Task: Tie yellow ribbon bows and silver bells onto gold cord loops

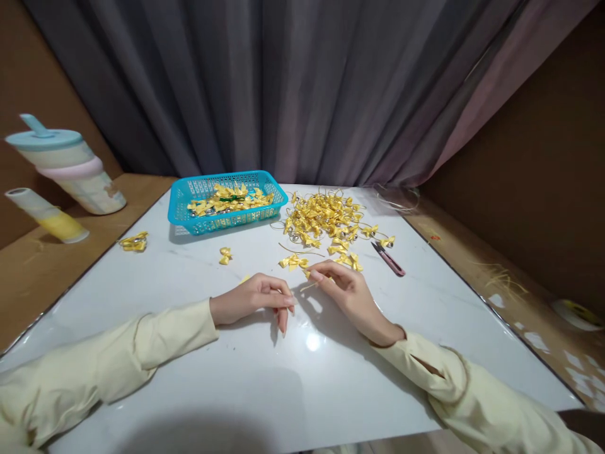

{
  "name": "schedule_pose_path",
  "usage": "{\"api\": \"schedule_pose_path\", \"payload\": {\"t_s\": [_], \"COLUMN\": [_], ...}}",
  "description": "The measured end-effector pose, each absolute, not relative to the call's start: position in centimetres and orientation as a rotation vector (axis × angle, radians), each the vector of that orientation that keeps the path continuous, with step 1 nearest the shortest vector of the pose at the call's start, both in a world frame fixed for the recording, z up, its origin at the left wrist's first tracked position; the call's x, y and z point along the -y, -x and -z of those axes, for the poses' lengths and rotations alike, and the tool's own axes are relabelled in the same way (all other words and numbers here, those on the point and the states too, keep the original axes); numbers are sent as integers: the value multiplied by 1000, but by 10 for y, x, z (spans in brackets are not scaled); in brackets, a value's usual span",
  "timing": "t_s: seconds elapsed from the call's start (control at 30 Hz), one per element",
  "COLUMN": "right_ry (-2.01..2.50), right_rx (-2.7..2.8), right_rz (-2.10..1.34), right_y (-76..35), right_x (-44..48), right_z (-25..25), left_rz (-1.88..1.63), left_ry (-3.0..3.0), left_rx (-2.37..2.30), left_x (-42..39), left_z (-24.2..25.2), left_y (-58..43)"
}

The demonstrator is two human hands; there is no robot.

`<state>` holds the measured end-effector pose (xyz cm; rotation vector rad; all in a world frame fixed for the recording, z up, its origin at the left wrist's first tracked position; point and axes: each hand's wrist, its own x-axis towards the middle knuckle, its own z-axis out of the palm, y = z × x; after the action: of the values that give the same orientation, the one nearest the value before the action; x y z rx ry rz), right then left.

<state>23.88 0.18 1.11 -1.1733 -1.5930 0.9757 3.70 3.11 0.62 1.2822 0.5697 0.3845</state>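
Note:
Over the middle of the white table [189, 391] my right hand [350, 296] pinches a small yellow ribbon bow [306, 275] with a thin cord, mostly covered by the fingers. My left hand [258, 301] faces it from the left. Its thumb and forefinger tips are together, the other fingers curl downward, and anything between the tips is too small to name. Beyond the right hand lies a loose yellow bow [293, 261], in front of a pile of yellow bows [324, 217] with silver bells and gold cords. A single bow [225, 255] lies above the left hand.
A blue plastic basket [227, 224] at the back holds more bows. Pink-handled thread snips [388, 260] lie right of the pile. At left are several bows [133, 241], a lidded tumbler [80, 164] and a yellow ribbon roll [51, 217]. A grey curtain [283, 82] hangs behind.

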Motion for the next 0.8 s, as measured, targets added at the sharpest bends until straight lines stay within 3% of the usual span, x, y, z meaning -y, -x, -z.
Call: {"api": "schedule_pose_path", "payload": {"t_s": [0.13,0.33,0.8], "right_ry": [1103,943,829], "right_rx": [1682,1765,2376], "right_rz": [-848,-312,-305], "right_y": [-242,-250,-236], "right_x": [1,1,8], "right_z": [-11,-13,-10], "left_rz": [-367,-365,-256], "left_ry": [-1268,-1230,-1192], "left_rx": [-573,-577,-540], "left_x": [-32,-34,-37], "left_z": [-5,-3,-4], "left_y": [-37,-35,-34]}}
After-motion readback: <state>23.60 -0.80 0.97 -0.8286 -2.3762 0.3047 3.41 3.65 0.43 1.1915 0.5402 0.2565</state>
